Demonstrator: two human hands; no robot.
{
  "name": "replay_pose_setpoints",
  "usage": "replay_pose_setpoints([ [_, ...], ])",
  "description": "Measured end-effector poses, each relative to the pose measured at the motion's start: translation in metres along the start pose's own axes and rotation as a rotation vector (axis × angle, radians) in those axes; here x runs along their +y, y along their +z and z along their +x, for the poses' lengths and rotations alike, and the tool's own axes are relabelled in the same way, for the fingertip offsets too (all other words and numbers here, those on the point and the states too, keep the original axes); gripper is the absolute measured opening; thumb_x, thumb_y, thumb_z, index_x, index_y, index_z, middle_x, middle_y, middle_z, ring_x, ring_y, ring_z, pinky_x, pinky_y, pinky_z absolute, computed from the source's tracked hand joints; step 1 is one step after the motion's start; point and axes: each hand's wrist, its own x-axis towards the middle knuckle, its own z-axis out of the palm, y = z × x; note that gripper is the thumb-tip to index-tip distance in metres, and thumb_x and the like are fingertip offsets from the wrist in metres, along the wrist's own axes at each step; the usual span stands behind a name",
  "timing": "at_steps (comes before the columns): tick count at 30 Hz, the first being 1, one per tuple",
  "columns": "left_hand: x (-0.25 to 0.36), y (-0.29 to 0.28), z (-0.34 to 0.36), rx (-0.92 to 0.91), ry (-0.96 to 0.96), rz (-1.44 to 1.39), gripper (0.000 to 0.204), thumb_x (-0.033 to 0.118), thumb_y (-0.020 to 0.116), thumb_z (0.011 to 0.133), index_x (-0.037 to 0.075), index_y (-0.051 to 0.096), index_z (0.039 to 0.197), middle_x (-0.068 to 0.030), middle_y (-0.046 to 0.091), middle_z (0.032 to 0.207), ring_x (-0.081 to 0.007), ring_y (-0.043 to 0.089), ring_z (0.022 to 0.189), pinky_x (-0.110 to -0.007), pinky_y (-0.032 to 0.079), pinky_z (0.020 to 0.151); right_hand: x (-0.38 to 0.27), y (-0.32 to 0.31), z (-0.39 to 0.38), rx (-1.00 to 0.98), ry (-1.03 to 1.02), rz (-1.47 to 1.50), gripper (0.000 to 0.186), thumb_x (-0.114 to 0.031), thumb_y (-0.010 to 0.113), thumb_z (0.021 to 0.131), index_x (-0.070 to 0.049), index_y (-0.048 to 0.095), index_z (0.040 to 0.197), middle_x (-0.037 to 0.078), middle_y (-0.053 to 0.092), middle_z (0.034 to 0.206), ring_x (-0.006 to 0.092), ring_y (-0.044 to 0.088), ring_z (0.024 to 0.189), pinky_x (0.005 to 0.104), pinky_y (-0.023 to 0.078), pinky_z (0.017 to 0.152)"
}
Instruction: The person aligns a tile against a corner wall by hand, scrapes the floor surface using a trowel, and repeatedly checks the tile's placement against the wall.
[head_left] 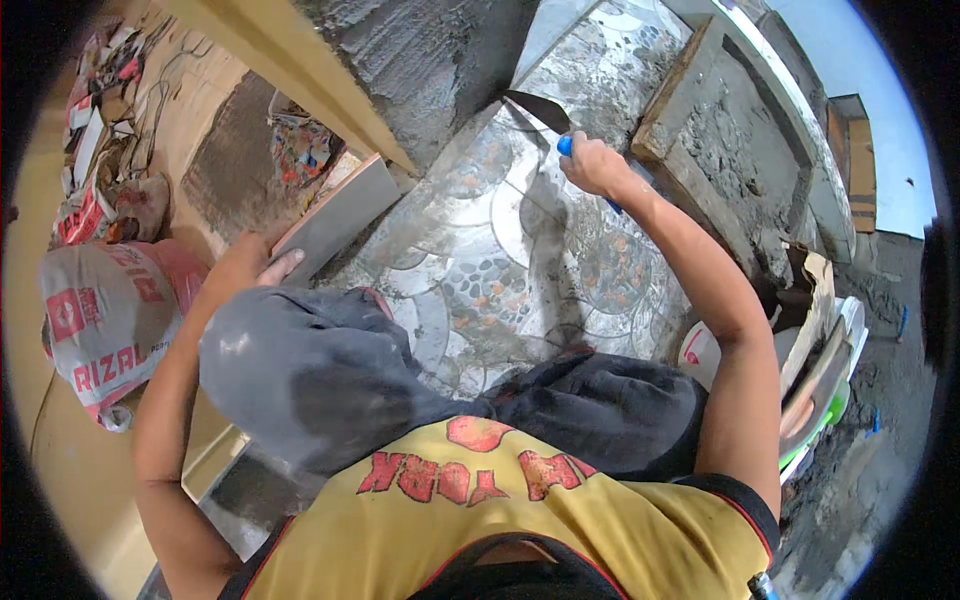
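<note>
My right hand (594, 166) is closed around the blue handle of a trowel (541, 109). The dark pointed blade reaches left, its tip at the corner where the rough mortar-coated wall (425, 50) meets the patterned tile floor (487, 290). My left hand (262, 262) grips the near end of a flat grey tile (345, 222), tilted on its edge beside my left knee. Its thumb lies over the tile's face, while the other fingers are mostly hidden behind it.
A wooden mortar box (650, 130) holding wet grey mortar (715, 140) stands at the right. Cardboard and a white bucket (700, 345) are by my right knee. On the left are a cement sack (115, 320), piled scraps (120, 110) and a yellow post (300, 75).
</note>
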Motion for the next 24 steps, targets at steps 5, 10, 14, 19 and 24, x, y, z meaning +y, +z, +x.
replay_pose_setpoints([
  [5,0.004,0.007,0.001,0.082,0.036,0.025,0.047,0.034,0.061,0.088,-0.004,0.063,0.116,-0.0308,0.062,0.082,-0.0407,0.064,0.077,-0.046,0.047,0.075,0.000,0.028,0.011,0.048,-0.028,0.039,0.030,-0.013,0.047,0.087,0.009,0.054,0.106,0.034,0.066,0.101,0.0482,0.066,0.097,0.0539,0.052,0.084],
  [10,-0.002,0.004,0.003,0.085,-0.004,0.090,0.050,0.036,0.063,0.088,-0.007,0.062,0.114,-0.0267,0.054,0.068,-0.0376,0.059,0.066,-0.046,0.045,0.068,-0.030,0.022,-0.025,0.001,-0.193,0.051,0.026,-0.013,0.046,0.088,0.008,0.056,0.102,0.032,0.066,0.097,0.0461,0.067,0.092,0.0521,0.054,0.081],
  [14,-0.012,0.003,0.006,-0.032,-0.095,0.095,0.050,0.036,0.062,0.088,-0.007,0.062,0.114,-0.0283,0.058,0.073,-0.0393,0.062,0.071,-0.046,0.046,0.072,-0.034,0.017,-0.039,-0.004,-0.125,0.004,0.029,-0.016,0.042,0.090,0.007,0.055,0.103,0.031,0.067,0.097,0.0463,0.067,0.090,0.0529,0.053,0.081],
  [19,0.012,0.007,-0.007,0.135,-0.002,0.074,0.052,0.037,0.060,0.088,-0.004,0.062,0.121,-0.0300,0.064,0.084,-0.0444,0.063,0.082,-0.046,0.047,0.080,-0.019,0.005,-0.018,0.120,-0.033,0.005,0.030,-0.016,0.042,0.091,0.008,0.055,0.103,0.032,0.067,0.093,0.0470,0.067,0.090,0.0536,0.053,0.080],
  [24,0.006,0.004,-0.003,0.073,-0.051,0.084,0.054,0.036,0.060,0.088,-0.006,0.061,0.121,-0.0311,0.062,0.081,-0.0440,0.062,0.078,-0.046,0.047,0.076,-0.016,0.031,-0.005,0.172,-0.074,0.009,0.028,-0.016,0.044,0.090,0.007,0.056,0.100,0.031,0.067,0.093,0.0467,0.068,0.088,0.0539,0.054,0.080],
])
